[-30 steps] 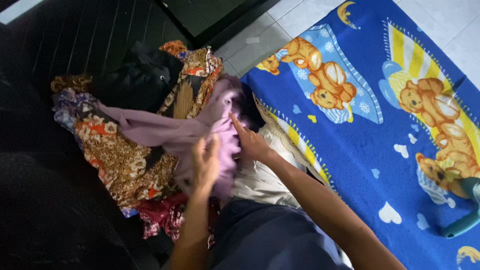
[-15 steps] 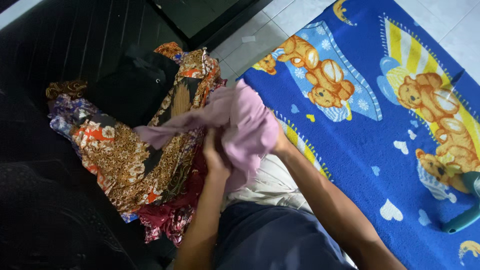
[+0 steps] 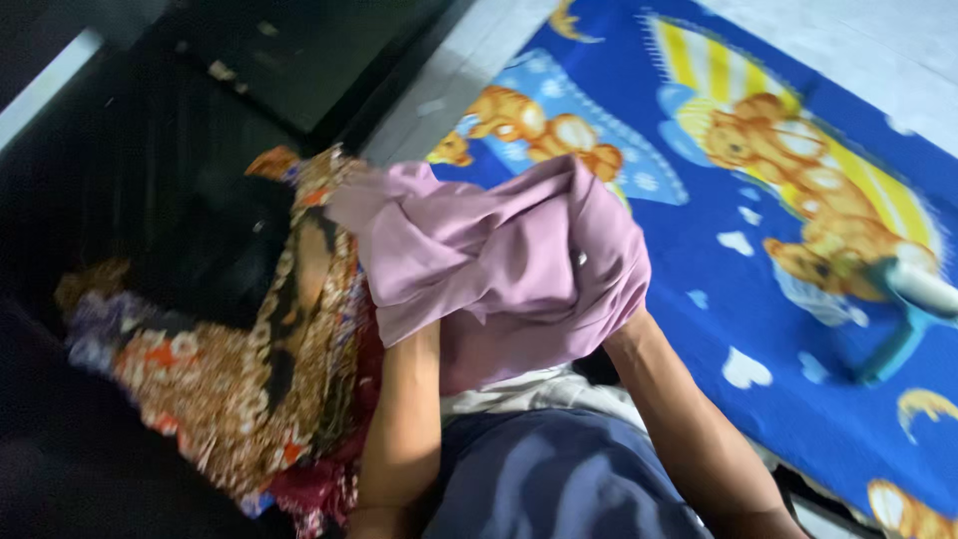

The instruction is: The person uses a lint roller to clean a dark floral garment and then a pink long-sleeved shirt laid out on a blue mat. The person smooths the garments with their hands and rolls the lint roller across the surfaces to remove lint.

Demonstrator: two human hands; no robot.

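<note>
Far left: dark, black-slatted furniture [image 3: 150,130] — detail lost in shadow.

Left of centre: heap of patterned cloth in brown, orange and gold batik print [image 3: 239,389], with a dark red floral piece [image 3: 319,489] at its lower edge and a black garment [image 3: 215,255] lying on its upper part. The heap rests against the dark furniture.

Centre: crumpled mauve-pink soft fabric garment [image 3: 499,265], lifted clear above the heap and the lap, bunched into folds; 1 small pale speck, perhaps a button, shows on its right half. Both forearms run up into it from below.

Left hand [image 3: 414,324]: hidden under the mauve garment's lower left fold; only the forearm shows. It appears to grasp the cloth from beneath, though the fingers cannot be seen.

Right hand [image 3: 624,319]: likewise buried in the garment's right edge, wrist just visible — closed on the cloth as far as can be told.

Below centre: dark blue cloth over the person's lap [image 3: 539,479], with a cream-white fabric [image 3: 539,389] lying between it and the lifted garment.

Right: blue fleece blanket printed with orange bears, yellow stripes, white hearts and moons [image 3: 718,329], spread flat on pale floor tiles [image 3: 848,30].

Far right: teal and white plastic object [image 3: 903,319] resting on the blanket, blurred, kind unclear.
</note>
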